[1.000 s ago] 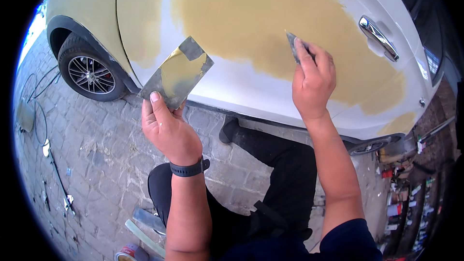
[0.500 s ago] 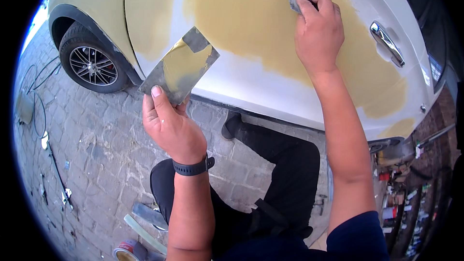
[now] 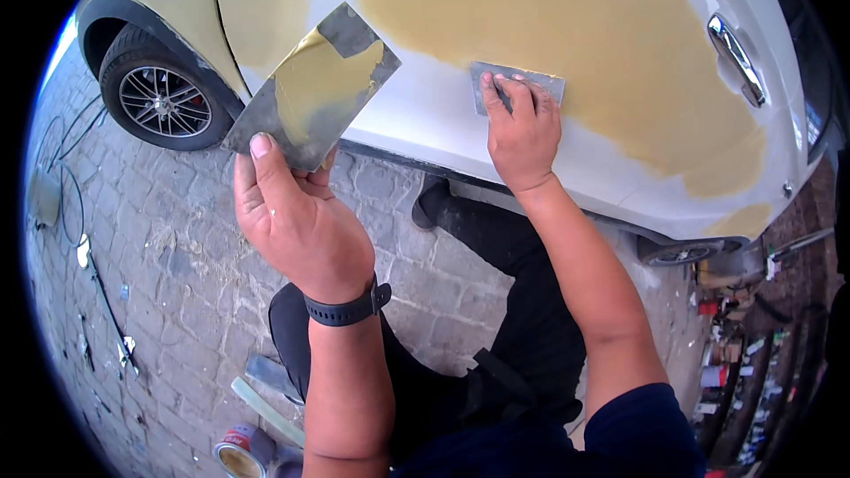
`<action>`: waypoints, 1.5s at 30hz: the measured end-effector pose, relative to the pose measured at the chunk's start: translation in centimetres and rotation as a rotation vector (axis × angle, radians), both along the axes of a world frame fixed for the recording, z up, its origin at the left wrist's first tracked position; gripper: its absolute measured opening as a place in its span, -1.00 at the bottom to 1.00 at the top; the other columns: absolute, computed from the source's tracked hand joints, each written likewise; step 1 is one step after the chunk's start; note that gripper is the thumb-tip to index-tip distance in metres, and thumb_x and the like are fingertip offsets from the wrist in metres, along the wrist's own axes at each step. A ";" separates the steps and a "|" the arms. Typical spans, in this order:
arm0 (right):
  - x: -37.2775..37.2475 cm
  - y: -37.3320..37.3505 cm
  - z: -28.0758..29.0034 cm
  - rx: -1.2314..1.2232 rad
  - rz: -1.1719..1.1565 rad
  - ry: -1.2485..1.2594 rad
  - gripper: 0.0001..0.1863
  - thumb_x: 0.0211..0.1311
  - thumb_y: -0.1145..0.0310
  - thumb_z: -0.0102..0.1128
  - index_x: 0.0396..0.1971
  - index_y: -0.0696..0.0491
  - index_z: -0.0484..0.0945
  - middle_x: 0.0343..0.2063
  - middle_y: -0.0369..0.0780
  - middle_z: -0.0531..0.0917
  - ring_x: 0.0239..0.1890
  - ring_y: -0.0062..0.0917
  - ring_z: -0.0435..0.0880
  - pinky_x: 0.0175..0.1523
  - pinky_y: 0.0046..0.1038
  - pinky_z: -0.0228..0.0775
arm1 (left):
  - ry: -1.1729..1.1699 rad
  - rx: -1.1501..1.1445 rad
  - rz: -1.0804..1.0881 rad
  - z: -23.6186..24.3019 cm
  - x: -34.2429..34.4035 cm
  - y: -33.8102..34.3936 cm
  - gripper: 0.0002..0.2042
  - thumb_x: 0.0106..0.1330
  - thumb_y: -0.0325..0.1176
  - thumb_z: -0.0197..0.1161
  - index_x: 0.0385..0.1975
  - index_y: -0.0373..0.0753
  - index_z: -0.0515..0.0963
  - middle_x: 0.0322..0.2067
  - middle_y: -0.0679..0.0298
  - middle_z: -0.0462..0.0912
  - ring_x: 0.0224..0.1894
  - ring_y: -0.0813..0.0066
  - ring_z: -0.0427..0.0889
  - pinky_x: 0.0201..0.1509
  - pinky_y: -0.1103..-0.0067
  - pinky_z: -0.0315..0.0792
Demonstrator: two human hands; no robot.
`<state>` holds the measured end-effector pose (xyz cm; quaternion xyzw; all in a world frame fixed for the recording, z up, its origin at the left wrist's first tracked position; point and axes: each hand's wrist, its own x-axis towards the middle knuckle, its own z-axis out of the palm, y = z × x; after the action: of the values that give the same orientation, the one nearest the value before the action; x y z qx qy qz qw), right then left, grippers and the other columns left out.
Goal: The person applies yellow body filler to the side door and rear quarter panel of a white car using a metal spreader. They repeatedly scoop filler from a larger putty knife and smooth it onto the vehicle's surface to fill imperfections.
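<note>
My left hand (image 3: 297,212) grips the near end of a grey rectangular plate (image 3: 354,34), thumb on top. Yellow body filler (image 3: 314,88) is smeared over the plate's face. Held by my right hand (image 3: 524,133) is a thin grey putty spreader (image 3: 485,80), its fingers lying over it. The spreader is against the white car door (image 3: 425,111), at the lower border of a wide tan-yellow filler patch (image 3: 531,9). Some yellow shows along its upper edge. My palm hides part of the spreader.
A chrome door handle (image 3: 735,57) is at the right, the front wheel (image 3: 162,97) at the left. An open can (image 3: 243,451) and a pale strip (image 3: 266,412) lie on the paving stones (image 3: 177,257) near my left leg. A hose (image 3: 66,186) runs along the far left; assorted bottles and cans are at the right.
My right hand has moved down and left across the door with the spreader, now turned more level. My left hand and its plate have shifted slightly up and left.
</note>
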<state>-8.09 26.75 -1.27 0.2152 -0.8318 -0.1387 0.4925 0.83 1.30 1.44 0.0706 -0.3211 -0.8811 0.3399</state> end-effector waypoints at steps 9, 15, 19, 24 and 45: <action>4.1 0.6 -3.2 -0.098 -0.053 -0.412 -0.63 0.27 0.47 0.30 0.08 -0.04 0.73 -0.06 -0.30 0.70 0.08 -0.34 0.68 0.26 -0.20 0.52 | -0.068 -0.052 -0.005 0.1 -0.2 0.1 -0.75 0.67 -0.27 0.09 0.00 -0.36 0.56 -0.10 0.17 0.74 -0.08 0.46 0.75 0.05 0.46 0.67; 10.1 -1.9 6.6 -1.162 0.555 -0.731 -0.63 0.44 0.56 0.20 0.20 0.10 0.68 0.02 -0.20 0.71 0.15 -0.41 0.66 0.37 -0.29 0.40 | 0.017 -0.225 -0.454 -1.2 -0.1 0.0 -0.71 0.66 -0.34 0.11 0.14 -0.44 0.56 -0.02 0.22 0.72 0.05 0.52 0.67 0.07 0.50 0.60; 11.9 -1.5 10.5 -1.608 1.123 -0.959 -0.67 0.51 0.57 0.15 0.18 0.24 0.66 0.13 -0.14 0.67 0.24 -0.48 0.59 0.42 -0.30 0.36 | 0.053 -0.544 -0.710 0.0 0.3 1.9 -0.73 0.68 -0.33 0.07 0.12 -0.36 0.60 -0.09 0.35 0.70 -0.06 0.65 0.58 0.06 0.63 0.45; 12.3 -0.9 10.9 -1.280 0.935 -1.251 -0.66 0.54 0.53 0.15 0.21 0.28 0.64 0.15 -0.18 0.64 0.20 -0.49 0.61 0.32 -0.38 0.46 | 0.072 -0.578 -0.559 -0.2 0.4 3.0 -0.74 0.70 -0.29 0.07 0.06 -0.34 0.61 -0.13 0.40 0.68 -0.10 0.69 0.54 0.00 0.65 0.43; 2.1 4.7 12.7 -0.074 -0.008 0.026 -0.60 0.22 0.51 0.29 0.06 -0.06 0.77 -0.01 -0.30 0.72 0.07 -0.28 0.69 0.19 -0.18 0.52 | -0.026 -0.105 -0.308 -0.4 -0.7 2.9 -0.76 0.71 -0.23 0.06 -0.06 -0.30 0.54 -0.18 0.32 0.66 -0.18 0.61 0.60 -0.06 0.55 0.54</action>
<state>-5.98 31.50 11.39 0.1917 -0.8308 -0.1126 0.5102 0.14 4.16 1.06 0.0143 -0.3782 -0.9038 0.1998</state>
